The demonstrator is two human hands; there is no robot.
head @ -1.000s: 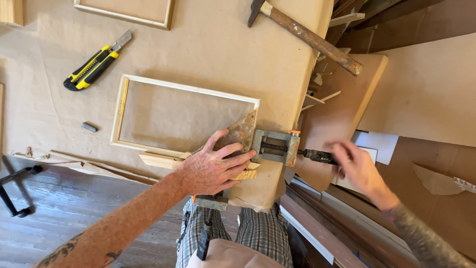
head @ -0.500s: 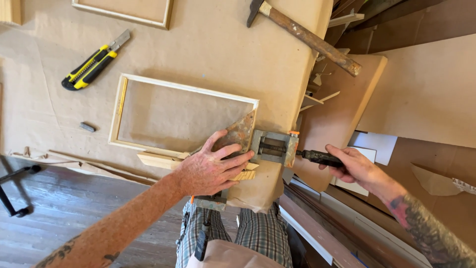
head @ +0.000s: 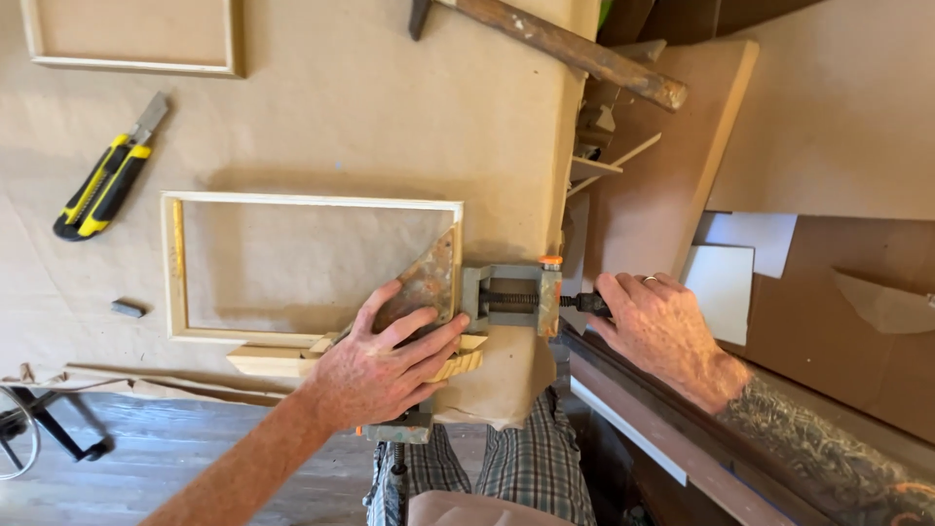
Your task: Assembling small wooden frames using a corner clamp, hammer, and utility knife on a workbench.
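**Corner clamp on frame corner, both hands on it**

Nearest edge: plaid shorts (head: 526, 468) and a second clamp screw (head: 394, 477) hanging below the bench edge, mostly cut off by the frame bottom. Dark wood floor near left, with a black metal stand (head: 39, 429) only partly in view.

Left hand (head: 385, 365) lies flat, fingers spread wide, pressing on the near right corner of the wooden frame (head: 312, 202) and on the clamp's plate. It covers the joint itself, so fit of the mitre can't be judged. Light wood offcuts (head: 278, 360) poke out from under the palm, touching the frame's near rail.

Corner clamp (head: 502, 297): grey metal body, rusty triangular plate, threaded screw running right. It sits at the bench's near right edge, over the frame corner. Right hand (head: 657, 326) is closed around the clamp's handle at the screw's right end; handle almost fully hidden by the fingers, only a dark stub shows. Ring on one finger, tattooed forearm.

Frame: thin pale wood rails, rectangular, open centre, lying flat on brown kraft paper covering the workbench (head: 341, 117).

Left of frame: small grey block (head: 127, 310), kind unclear. Farther left, yellow and black utility knife (head: 102, 180). Far: second wooden frame (head: 136, 39), cropped at top; hammer (head: 565, 49) with worn wooden handle, head cropped. Right: stacked board sheets (head: 828, 107) and white card (head: 726, 282).
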